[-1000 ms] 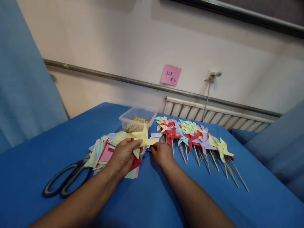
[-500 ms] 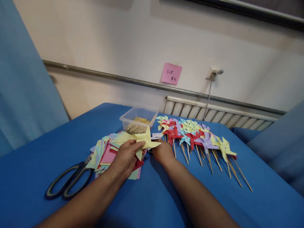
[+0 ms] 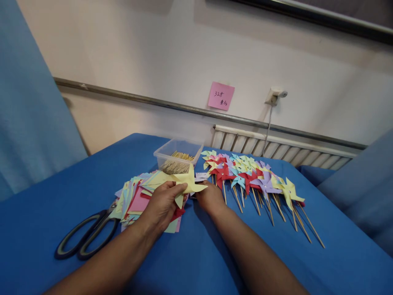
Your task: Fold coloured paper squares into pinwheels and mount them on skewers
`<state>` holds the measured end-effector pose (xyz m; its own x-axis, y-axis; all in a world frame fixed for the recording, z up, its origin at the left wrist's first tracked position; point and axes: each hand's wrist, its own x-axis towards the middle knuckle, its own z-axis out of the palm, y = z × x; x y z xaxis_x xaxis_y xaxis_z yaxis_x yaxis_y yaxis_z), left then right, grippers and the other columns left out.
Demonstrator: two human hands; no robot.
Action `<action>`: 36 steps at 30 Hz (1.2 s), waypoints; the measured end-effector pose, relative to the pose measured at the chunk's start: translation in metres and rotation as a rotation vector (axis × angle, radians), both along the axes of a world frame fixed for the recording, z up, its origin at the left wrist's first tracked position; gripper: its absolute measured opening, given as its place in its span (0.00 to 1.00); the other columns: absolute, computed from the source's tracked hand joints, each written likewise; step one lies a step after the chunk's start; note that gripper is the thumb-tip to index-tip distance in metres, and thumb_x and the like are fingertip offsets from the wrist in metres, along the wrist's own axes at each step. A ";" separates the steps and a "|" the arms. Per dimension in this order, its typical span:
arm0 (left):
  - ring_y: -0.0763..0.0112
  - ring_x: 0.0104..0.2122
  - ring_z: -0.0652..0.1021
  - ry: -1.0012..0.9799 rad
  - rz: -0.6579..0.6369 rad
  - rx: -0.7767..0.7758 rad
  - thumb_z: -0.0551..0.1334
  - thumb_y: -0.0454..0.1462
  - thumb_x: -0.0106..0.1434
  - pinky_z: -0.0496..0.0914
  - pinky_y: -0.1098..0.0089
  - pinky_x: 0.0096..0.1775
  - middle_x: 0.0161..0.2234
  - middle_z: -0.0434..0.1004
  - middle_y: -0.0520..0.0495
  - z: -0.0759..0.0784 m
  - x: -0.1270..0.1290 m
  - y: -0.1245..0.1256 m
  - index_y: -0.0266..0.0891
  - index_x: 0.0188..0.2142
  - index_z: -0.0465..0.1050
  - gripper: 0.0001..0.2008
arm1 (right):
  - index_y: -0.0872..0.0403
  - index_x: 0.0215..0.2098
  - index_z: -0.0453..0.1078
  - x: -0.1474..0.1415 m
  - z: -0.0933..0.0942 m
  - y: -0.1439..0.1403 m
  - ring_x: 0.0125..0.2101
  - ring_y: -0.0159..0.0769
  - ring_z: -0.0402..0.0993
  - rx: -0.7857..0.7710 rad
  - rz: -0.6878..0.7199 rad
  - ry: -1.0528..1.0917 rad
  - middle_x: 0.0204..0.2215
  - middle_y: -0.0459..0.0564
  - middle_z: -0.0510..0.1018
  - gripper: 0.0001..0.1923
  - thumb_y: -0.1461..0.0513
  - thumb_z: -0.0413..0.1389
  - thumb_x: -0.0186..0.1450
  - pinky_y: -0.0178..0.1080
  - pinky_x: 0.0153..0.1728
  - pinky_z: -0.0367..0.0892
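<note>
My left hand (image 3: 166, 203) pinches a yellow paper pinwheel (image 3: 186, 181), with thumb on top and the folded blades facing up. Its stick does not show. Close on the right, my right hand (image 3: 211, 198) reaches down beside a small item with a white label (image 3: 201, 176). Its fingers are hidden behind the hand and the pinwheel, so whether they hold anything is unclear. Under and left of my left hand lies a pile of coloured paper squares (image 3: 141, 200). Finished pinwheels on sticks (image 3: 266, 184) lie in overlapping rows to the right.
Large dark-handled scissors (image 3: 87, 235) lie at the left, blades under the paper pile. A clear plastic box (image 3: 164, 153) of thin wooden sticks (image 3: 179, 162) stands behind my hands. Blue cloth (image 3: 196, 262) covers the table. A radiator (image 3: 276, 145) runs along the wall behind.
Both hands stay almost in place, with the yellow pinwheel still pinched in my left hand. The whole view has shifted very slightly.
</note>
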<state>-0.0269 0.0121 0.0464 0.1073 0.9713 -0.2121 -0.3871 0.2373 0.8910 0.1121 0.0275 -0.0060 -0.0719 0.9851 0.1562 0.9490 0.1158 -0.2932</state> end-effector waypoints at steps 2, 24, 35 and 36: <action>0.76 0.17 0.73 -0.005 0.004 0.001 0.65 0.27 0.50 0.70 0.76 0.21 0.21 0.75 0.50 -0.001 0.000 0.001 0.32 0.31 0.70 0.08 | 0.48 0.47 0.71 -0.001 0.000 0.000 0.38 0.39 0.74 0.007 0.005 0.010 0.43 0.52 0.76 0.16 0.64 0.50 0.62 0.36 0.35 0.64; 0.75 0.18 0.73 0.046 -0.053 -0.021 0.67 0.31 0.47 0.69 0.75 0.22 0.21 0.74 0.51 -0.006 0.000 -0.002 0.35 0.29 0.68 0.10 | 0.56 0.26 0.71 0.037 -0.011 -0.044 0.23 0.30 0.70 -0.057 -0.034 0.447 0.24 0.46 0.75 0.06 0.66 0.52 0.58 0.29 0.24 0.61; 0.74 0.19 0.73 0.157 -0.171 0.016 0.67 0.39 0.50 0.66 0.75 0.22 0.21 0.74 0.51 -0.027 0.011 -0.013 0.35 0.27 0.70 0.10 | 0.55 0.29 0.72 0.058 -0.011 -0.065 0.29 0.30 0.69 -0.122 0.006 0.285 0.30 0.47 0.74 0.05 0.68 0.54 0.56 0.29 0.30 0.60; 0.74 0.19 0.73 0.159 -0.171 0.016 0.67 0.39 0.50 0.67 0.74 0.23 0.21 0.74 0.51 -0.027 0.011 -0.013 0.35 0.27 0.70 0.10 | 0.55 0.30 0.72 0.060 -0.012 -0.064 0.30 0.30 0.69 -0.110 0.000 0.286 0.31 0.47 0.74 0.06 0.68 0.55 0.56 0.29 0.31 0.60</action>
